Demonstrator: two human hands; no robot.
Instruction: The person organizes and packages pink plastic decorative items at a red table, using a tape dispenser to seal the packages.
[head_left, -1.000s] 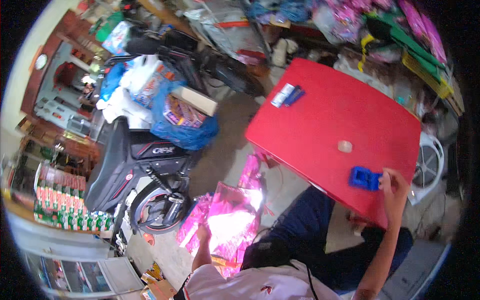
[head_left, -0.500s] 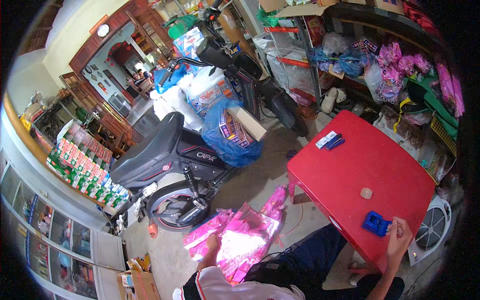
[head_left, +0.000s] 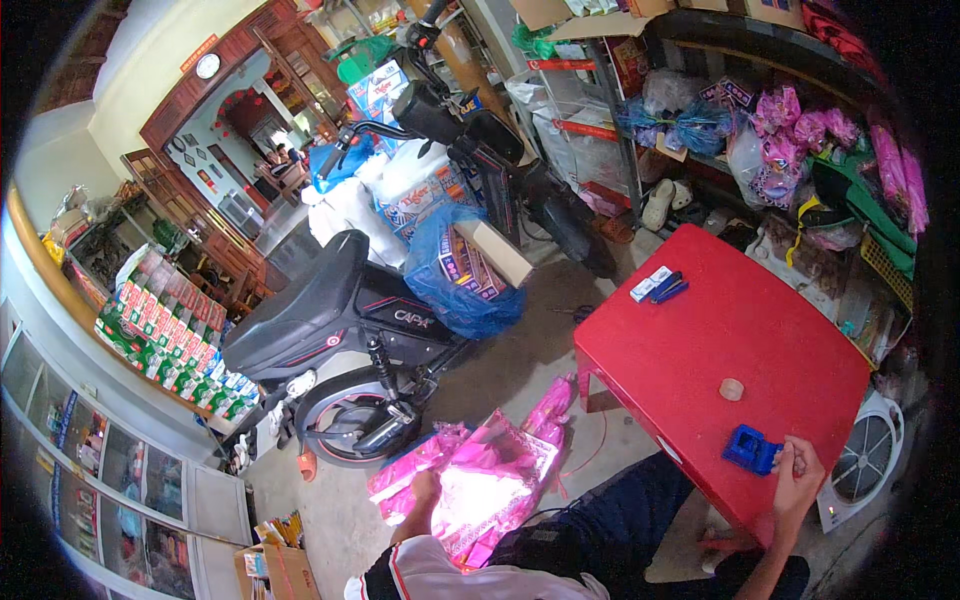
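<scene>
My left hand (head_left: 425,487) is low on the left, its fingers closed on a shiny pink plastic package (head_left: 455,455) in a pile on the floor beside my legs. Another pink plastic package (head_left: 490,490), lit very brightly, lies against it. Over the near right corner of the red table (head_left: 690,340), my right hand (head_left: 800,475) is held with thumb and fingers pinched together. What is in that pinch, if anything, is too small to make out. Just left of these fingers a small blue open-topped case (head_left: 750,449) sits on the table.
Farther back on the table are a round pale piece (head_left: 731,388), a dark blue stapler (head_left: 669,288) and a small white box (head_left: 650,284). A black motorbike (head_left: 330,300) loaded with bags stands ahead. A fan (head_left: 865,455) stands right of the table, cluttered shelves (head_left: 690,120) behind.
</scene>
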